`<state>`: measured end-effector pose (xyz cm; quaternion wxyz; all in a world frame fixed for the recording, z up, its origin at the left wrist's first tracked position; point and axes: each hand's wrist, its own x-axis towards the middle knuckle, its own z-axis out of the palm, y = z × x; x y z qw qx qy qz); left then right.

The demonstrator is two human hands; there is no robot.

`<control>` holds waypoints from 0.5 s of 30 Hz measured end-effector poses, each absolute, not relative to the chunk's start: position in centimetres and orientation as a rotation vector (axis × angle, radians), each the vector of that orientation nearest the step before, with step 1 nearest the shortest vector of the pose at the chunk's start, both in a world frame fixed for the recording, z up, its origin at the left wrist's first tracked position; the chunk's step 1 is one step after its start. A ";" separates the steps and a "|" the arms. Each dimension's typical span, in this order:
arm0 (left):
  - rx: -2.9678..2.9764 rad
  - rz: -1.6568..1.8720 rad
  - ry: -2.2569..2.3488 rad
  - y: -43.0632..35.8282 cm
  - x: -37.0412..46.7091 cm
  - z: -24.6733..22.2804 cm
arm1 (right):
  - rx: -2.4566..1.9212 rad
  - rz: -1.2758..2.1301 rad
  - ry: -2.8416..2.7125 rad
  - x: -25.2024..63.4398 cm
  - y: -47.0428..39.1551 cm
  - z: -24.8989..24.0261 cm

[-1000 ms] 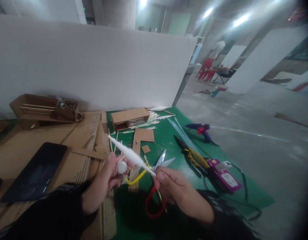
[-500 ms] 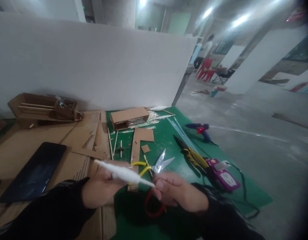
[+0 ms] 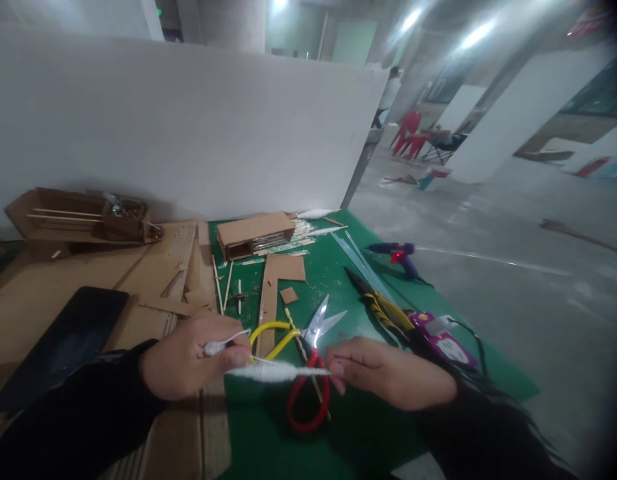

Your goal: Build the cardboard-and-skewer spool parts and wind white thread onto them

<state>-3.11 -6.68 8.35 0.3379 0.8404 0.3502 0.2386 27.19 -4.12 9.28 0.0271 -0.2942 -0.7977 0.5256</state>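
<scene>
Between my hands lies a white thread-wound stick (image 3: 273,371), roughly level and thickest near its middle. My left hand (image 3: 193,357) is closed at its left end, with a small white thread bundle (image 3: 215,347) also in the fingers and a strand looping over. My right hand (image 3: 388,373) pinches the thin right tip between thumb and fingers. Behind and below the stick, open scissors (image 3: 315,331) with one yellow and one red handle rest on the green tabletop (image 3: 268,433).
A black tablet (image 3: 63,347) lies on cardboard (image 3: 153,267) at left. Cardboard boxes (image 3: 258,233) and cut pieces are behind. Yellow-black pliers (image 3: 383,310), a glue gun (image 3: 401,259) and a purple power strip (image 3: 448,347) are at right. A person (image 3: 389,93) stands far off.
My hands have moved apart, the right one rightward. The stick has turned from slanting to nearly level, and the thread bundle now shows in my left hand. The view has shifted slightly.
</scene>
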 end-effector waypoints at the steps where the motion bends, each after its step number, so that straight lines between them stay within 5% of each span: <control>1: 2.311 0.626 0.912 -6.7 -3.2 8.5 | -0.945 1.610 -2.456 27.4 -4.1 9.2; 6: 2.847 0.632 0.849 -7.3 -3.3 9.2 | -1.074 1.728 -2.215 28.1 -4.6 8.6; 15: 2.717 0.800 0.854 -7.8 -3.2 8.3 | -0.980 2.138 -1.701 29.2 -5.5 6.3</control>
